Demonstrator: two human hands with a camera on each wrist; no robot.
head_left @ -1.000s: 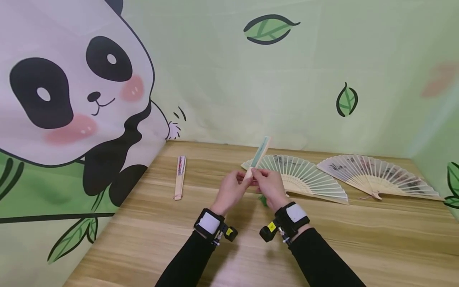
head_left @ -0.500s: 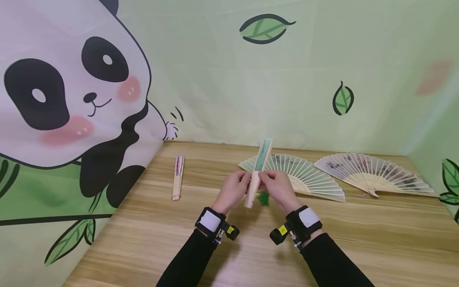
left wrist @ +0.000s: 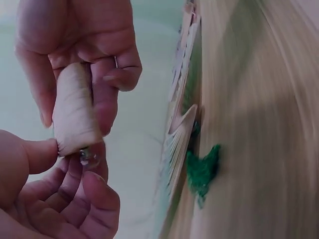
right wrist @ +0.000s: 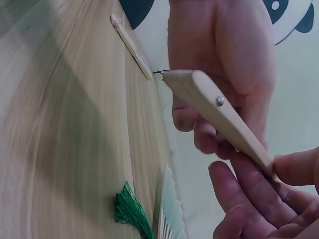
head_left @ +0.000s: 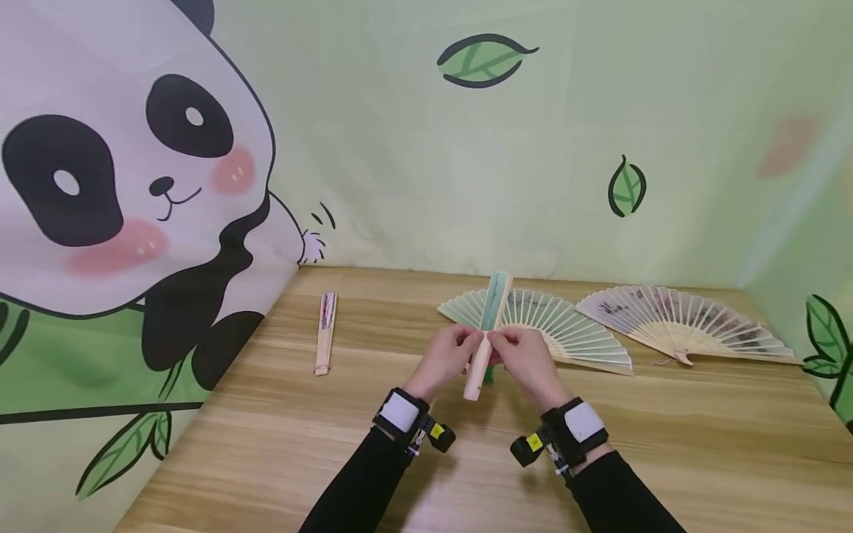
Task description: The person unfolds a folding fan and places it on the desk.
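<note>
A folded hand fan (head_left: 476,374), pale wood with a blue-green upper part, is held up over the table between both hands. On its left side, my left hand (head_left: 445,361) pinches it with thumb and fingers. Opposite, the right hand (head_left: 529,364) grips the other side, its thumb near the left thumb. The fan's bare wooden end sticks out toward me below the thumbs. A small metal rivet (right wrist: 220,101) shows near that end in the right wrist view. Behind the hands, a green tassel (left wrist: 202,172) lies on the table beside a spread pale-green fan (head_left: 566,333).
Farther right lies another spread fan (head_left: 686,326) with a dark and pinkish print. A second folded fan (head_left: 324,333), tied with a pink cord, rests at the left on the wooden table (head_left: 266,459). A panda-printed backdrop (head_left: 373,148) closes off the back.
The held fan has been turned and drawn nearer, so its wooden end now shows below the hands. Its top has dropped slightly. The right hand shifted rightward; the head view moved a little.
</note>
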